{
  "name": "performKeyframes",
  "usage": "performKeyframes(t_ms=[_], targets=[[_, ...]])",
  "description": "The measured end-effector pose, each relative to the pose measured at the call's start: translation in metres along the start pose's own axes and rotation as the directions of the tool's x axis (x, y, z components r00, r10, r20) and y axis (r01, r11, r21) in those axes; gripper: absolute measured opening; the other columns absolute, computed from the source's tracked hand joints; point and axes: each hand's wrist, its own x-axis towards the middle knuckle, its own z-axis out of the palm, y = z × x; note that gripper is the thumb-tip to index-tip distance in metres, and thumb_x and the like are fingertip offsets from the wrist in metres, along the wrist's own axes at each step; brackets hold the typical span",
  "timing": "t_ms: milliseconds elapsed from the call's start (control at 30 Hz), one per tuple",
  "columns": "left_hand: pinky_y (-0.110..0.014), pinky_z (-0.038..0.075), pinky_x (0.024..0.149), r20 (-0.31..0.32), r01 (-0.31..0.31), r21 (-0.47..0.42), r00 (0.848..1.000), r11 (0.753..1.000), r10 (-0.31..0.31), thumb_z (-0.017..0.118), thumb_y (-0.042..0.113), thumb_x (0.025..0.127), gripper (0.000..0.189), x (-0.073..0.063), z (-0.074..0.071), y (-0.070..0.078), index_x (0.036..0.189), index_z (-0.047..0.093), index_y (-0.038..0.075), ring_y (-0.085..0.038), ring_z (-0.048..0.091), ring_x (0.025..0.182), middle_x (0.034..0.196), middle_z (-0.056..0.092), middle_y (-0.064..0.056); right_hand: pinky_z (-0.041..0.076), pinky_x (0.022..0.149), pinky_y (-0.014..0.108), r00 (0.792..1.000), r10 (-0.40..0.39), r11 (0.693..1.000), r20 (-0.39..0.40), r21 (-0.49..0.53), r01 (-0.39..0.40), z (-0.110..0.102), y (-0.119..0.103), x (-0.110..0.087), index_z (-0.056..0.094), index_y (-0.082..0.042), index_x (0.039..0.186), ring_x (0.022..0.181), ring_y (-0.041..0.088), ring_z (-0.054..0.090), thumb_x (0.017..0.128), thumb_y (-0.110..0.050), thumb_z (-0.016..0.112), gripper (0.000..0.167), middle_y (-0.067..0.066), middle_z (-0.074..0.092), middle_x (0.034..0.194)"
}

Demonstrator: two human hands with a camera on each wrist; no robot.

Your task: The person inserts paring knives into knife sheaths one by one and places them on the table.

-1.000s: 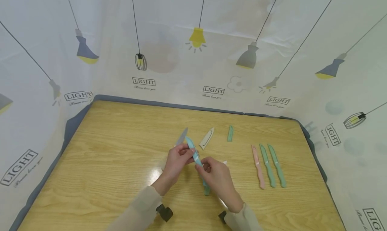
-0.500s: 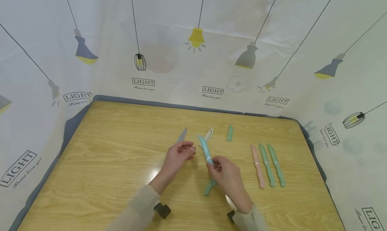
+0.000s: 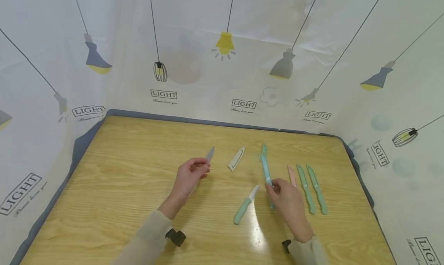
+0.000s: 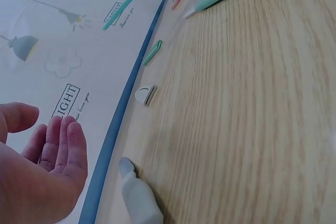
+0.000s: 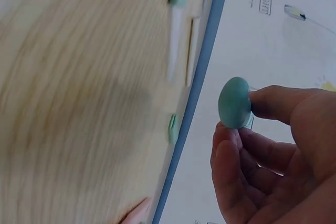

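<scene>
One blue knife (image 3: 265, 170) was pinched by its handle in the fingers (image 5: 228, 169) of the right hand (image 3: 287, 196), held above the bench (image 3: 138, 153); its tip overlapped the small green sheath (image 3: 264, 149) in the head view, though how high it hung was hard to judge. The left hand (image 3: 187, 178) had loosely bent fingers, holding nothing, near a pale knife (image 4: 139, 200). Between the hands lay an unsheathed green knife (image 3: 243, 211).

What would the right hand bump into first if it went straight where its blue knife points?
Probably the green sheath: in the head view, the tip of the blue knife in the right hand overlaps it. The knife looks raised, though, so it might pass over; depth is unclear.
</scene>
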Motion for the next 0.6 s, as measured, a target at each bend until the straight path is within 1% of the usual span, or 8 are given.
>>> performKeyframes(t_ms=[100,167,233,367,467,600], targets=[[-0.044,0.060,0.096,-0.014,0.005,-0.003,1.000,1.000,-0.005,0.065,0.006,0.101,0.031,0.001,-0.004,0.000,0.128,0.062,-0.008,-0.035,0.069,0.108,0.119,0.069,-0.020,0.051,0.051,0.030,0.998,0.054,0.998,0.026,-0.042,-0.053,-0.004,0.011,0.001,0.075,0.005,0.109,0.060,0.014,0.059,0.100,-0.021,0.070,0.028,0.011,0.074,0.086],[-0.046,0.059,0.096,-0.017,0.006,-0.014,1.000,1.000,-0.007,0.066,0.005,0.101,0.031,0.002,-0.007,0.000,0.128,0.062,-0.009,-0.035,0.069,0.108,0.119,0.069,-0.021,0.048,0.050,0.029,0.996,0.076,0.994,0.051,-0.077,-0.072,-0.005,0.017,0.002,0.074,0.007,0.110,0.057,0.014,0.055,0.101,-0.020,0.068,0.029,0.012,0.073,0.085],[-0.046,0.059,0.096,-0.021,0.003,-0.024,1.000,1.000,-0.003,0.065,0.003,0.100,0.031,0.003,-0.010,0.000,0.128,0.061,-0.010,-0.035,0.069,0.107,0.119,0.069,-0.024,0.044,0.045,0.027,0.993,0.092,0.990,0.078,-0.116,-0.083,-0.007,0.022,0.002,0.073,0.008,0.111,0.053,0.014,0.051,0.101,-0.019,0.066,0.029,0.010,0.069,0.080],[-0.044,0.061,0.094,-0.040,-0.007,-0.033,0.999,0.999,0.006,0.064,0.000,0.099,0.031,0.003,-0.013,0.000,0.127,0.060,-0.013,-0.035,0.070,0.105,0.119,0.068,-0.029,0.037,0.040,0.025,0.990,0.102,0.980,0.099,-0.178,-0.083,-0.007,0.029,0.001,0.072,0.010,0.108,0.048,0.013,0.045,0.101,-0.018,0.066,0.029,0.004,0.056,0.066],[-0.043,0.061,0.093,-0.052,-0.006,-0.032,0.999,0.999,0.004,0.064,0.001,0.099,0.030,0.003,-0.015,0.000,0.127,0.061,-0.012,-0.037,0.070,0.107,0.119,0.068,-0.028,0.036,0.040,0.026,0.988,0.109,0.975,0.109,-0.206,-0.085,-0.006,0.032,0.000,0.072,0.009,0.101,0.047,0.014,0.043,0.101,-0.018,0.067,0.028,0.003,0.051,0.062],[-0.039,0.061,0.092,-0.053,0.000,-0.016,0.999,1.000,-0.001,0.065,0.002,0.099,0.031,0.003,-0.017,0.001,0.127,0.062,-0.011,-0.035,0.069,0.107,0.119,0.069,-0.024,0.036,0.040,0.027,0.986,0.108,0.968,0.125,-0.240,-0.076,-0.006,0.034,-0.001,0.068,0.005,0.086,0.047,0.015,0.043,0.101,-0.017,0.067,0.027,0.004,0.048,0.060]])
